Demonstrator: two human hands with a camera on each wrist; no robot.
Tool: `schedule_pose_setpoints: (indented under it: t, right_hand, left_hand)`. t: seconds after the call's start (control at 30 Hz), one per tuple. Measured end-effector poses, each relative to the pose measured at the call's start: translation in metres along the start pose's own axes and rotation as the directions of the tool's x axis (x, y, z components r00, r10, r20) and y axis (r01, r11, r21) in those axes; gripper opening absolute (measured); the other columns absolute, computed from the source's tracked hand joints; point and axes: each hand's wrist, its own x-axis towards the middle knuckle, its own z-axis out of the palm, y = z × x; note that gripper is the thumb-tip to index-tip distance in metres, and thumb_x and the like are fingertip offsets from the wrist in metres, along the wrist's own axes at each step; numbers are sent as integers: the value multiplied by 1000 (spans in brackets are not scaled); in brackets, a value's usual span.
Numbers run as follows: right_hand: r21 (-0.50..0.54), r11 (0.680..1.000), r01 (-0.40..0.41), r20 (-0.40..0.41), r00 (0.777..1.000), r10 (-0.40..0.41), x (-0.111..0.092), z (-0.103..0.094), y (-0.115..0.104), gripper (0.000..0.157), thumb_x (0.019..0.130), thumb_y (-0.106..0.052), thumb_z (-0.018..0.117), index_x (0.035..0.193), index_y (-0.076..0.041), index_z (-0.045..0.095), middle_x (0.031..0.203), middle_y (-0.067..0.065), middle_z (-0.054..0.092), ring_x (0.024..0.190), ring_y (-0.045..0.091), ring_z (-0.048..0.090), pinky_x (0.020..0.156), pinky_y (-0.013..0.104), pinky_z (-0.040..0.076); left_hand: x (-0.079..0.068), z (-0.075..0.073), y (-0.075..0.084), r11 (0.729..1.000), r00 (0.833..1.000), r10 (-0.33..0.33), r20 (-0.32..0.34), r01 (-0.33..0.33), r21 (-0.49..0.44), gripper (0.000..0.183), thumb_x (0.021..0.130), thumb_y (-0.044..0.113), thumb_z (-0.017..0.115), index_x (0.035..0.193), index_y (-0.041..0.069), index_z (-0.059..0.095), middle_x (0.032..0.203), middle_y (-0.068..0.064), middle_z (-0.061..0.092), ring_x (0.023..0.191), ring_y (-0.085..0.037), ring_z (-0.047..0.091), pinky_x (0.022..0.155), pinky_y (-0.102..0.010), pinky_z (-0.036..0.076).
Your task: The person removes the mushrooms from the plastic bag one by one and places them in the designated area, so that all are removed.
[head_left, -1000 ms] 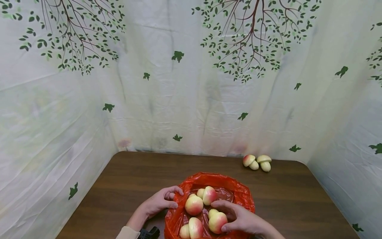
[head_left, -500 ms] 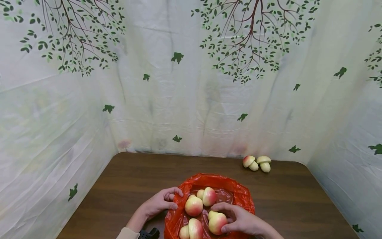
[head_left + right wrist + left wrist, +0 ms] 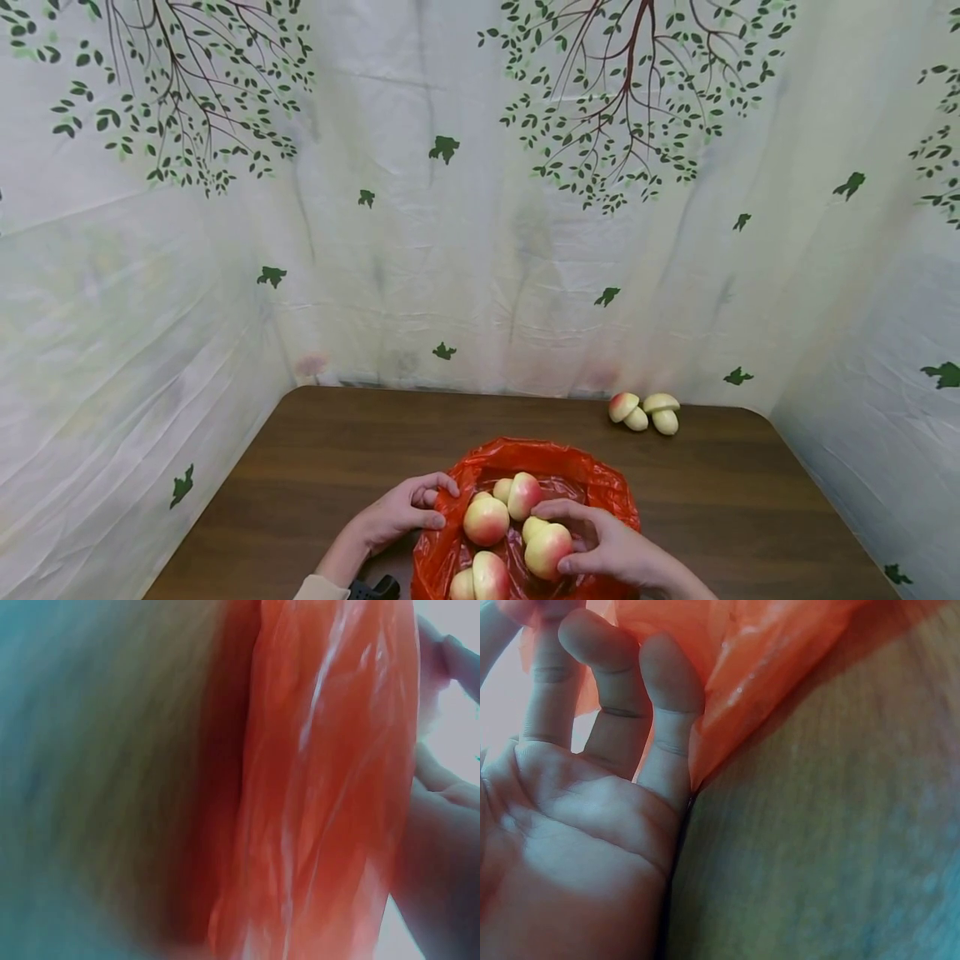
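Four smooth mushroom shapes [image 3: 486, 522], pale yellow with red-blushed round caps, inside a shiny, crinkled red plastic bag [image 3: 517, 450], wide-mouthed and upright on a dark brown wood-grain table [image 3: 360, 433], low in the head view. From the right hand [image 3: 603, 540], over the bag's right side, a pinch on the rightmost mushroom [image 3: 547, 552] between thumb and forefinger, cap toward the thumb, stem toward the forefinger; resting on the plastic or lifted, impossible to tell. From the left hand [image 3: 405, 510], a pinch on the bag's left rim, other fingers slightly bent and apart beside the plastic in the left wrist view. In the right wrist view, mostly red plastic, with only a blurred part of the right hand at the edge. Around the left wrist, a beige sleeve [image 3: 321, 588] and a black device [image 3: 378, 588]. At the table's far right edge, close together, two more mushrooms, one red-blushed [image 3: 622, 407], one pale yellow-green [image 3: 663, 415]. Behind, white cloth [image 3: 487, 275] with printed branches and dark green leaves.
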Motion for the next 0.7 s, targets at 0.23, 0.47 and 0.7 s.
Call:
schedule_pose_setpoints:
  t: [0.23,0.47,0.7]
  right_hand:
    - [-31,1000,1,-73,997,-3,-5,-8,-11,62,104,-15,66,159,0,40,167,19,41,142,0,49,113,23,49]
    - [-9,999,31,-131,991,-32,-14,-20,-19,59,106,-7,61,159,1,38,158,5,54,133,13,61,109,29,56]
    - [-55,998,-3,-245,969,-11,-25,-35,-29,60,106,-8,62,160,-1,38,152,-7,54,129,8,62,104,28,58]
  left_hand:
    - [-1,-1,0,1000,1000,-1,3,1,-1,23,106,5,61,127,13,54,104,6,79,89,-5,77,79,-27,66]
    - [0,0,1,1000,1000,-2,1,2,0,22,106,6,61,126,13,54,104,6,79,89,-5,77,79,-27,66]
    - [-2,0,2,1000,1000,-12,-4,12,-4,22,106,7,60,127,12,54,103,5,79,88,-6,77,79,-28,66]
